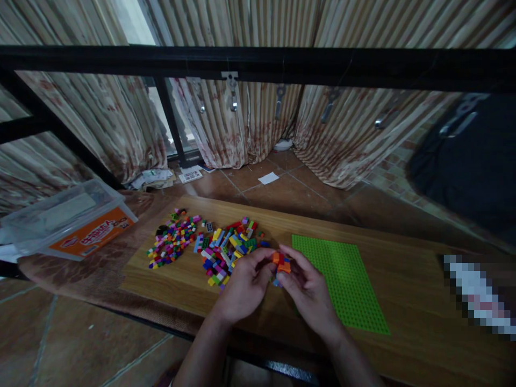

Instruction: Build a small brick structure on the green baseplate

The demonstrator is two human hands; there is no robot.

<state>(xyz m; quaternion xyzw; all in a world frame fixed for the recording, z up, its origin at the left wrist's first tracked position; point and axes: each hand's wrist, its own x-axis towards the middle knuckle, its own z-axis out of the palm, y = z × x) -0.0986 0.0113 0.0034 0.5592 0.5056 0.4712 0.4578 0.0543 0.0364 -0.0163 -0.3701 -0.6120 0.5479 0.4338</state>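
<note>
Between my two hands is a small cluster of toy building bricks point(281, 262), orange with some red and blue. My left hand point(246, 285) grips it from the left, fingers curled and thumb pressed near it. From the other side my right hand point(307, 282) pinches it between thumb and fingers. A pale blue piece shows just below the cluster; whether it is attached I cannot tell. Left of the hands lies a heap of mixed larger bricks point(226, 250), partly hidden by my left hand. A green studded baseplate point(346, 279) lies flat on the right.
A pile of smaller bricks point(177, 239) sits further left on the wooden board point(161, 285). A clear plastic box point(76, 215) with an orange label stands beyond the board's left end. A pixelated patch point(479, 295) covers something at the right. A dark metal bar point(258, 64) crosses behind.
</note>
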